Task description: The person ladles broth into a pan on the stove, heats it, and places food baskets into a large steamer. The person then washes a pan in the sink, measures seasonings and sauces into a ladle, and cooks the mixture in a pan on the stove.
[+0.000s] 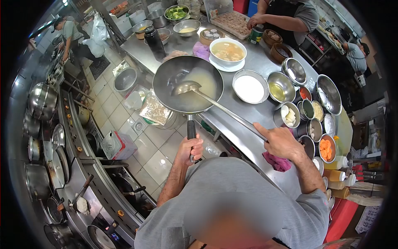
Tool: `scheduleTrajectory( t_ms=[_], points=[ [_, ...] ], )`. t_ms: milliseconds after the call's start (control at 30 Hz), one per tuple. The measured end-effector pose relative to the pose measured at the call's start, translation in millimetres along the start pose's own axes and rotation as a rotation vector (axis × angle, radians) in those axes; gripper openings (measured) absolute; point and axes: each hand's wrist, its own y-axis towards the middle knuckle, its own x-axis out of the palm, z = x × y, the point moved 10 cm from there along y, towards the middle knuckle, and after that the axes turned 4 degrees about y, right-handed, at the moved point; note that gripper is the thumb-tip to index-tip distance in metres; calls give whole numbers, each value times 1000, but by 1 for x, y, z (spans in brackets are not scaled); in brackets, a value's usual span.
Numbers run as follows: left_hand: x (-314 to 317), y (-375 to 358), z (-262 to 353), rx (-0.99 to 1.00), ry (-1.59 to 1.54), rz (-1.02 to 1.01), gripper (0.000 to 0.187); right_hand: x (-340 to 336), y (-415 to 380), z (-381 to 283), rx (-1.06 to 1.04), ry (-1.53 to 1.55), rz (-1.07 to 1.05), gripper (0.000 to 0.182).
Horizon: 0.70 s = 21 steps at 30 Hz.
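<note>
The cook's left hand (pixel 190 149) is wrapped tightly round the black handle (pixel 191 130) of a wok (pixel 168 85), which sits out over the near edge of the steel table (pixel 232 112), though I can't tell whether it touches the metal. The right hand (pixel 282 143) grips a long ladle (pixel 227 107), forefinger stretched along the shaft, its scoop inside the wok beside some cloudy liquid (pixel 208 79). Just past the wok stands a white bowl of soup (pixel 227 52), with a pan of white powder or liquid (pixel 250 87) to its right.
</note>
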Motion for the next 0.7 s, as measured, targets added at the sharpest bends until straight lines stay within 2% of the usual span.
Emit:
scheduleTrajectory(
  t_ms=[167, 233, 400, 467, 500, 567, 633, 700],
  points=[
    [-4, 0, -1, 2, -2, 22, 11, -8, -25, 4, -15, -18, -43, 59],
    [-4, 0, 0, 24, 11, -2, 11, -17, -30, 6, -73, 27, 6, 58],
    [0, -5, 2, 39, 34, -8, 13, -15, -13, 17, -30, 214, 82, 59],
    [1, -5, 2, 52, 40, -7, 13, -9, -1, 26, 85, 427, 94, 60],
    [2, -5, 3, 52, 39, -7, 13, -3, 3, 28, 80, 426, 96, 60],
    [3, -5, 4, 55, 40, -5, 13, 11, 10, 33, 78, 669, 100, 60],
    [1, -4, 4, 58, 50, 18, 13, 25, 9, 28, 105, 780, 17, 61],
    [2, -2, 6, 67, 48, 26, 14, 44, -2, 13, 162, 1150, -88, 59]
  ],
)
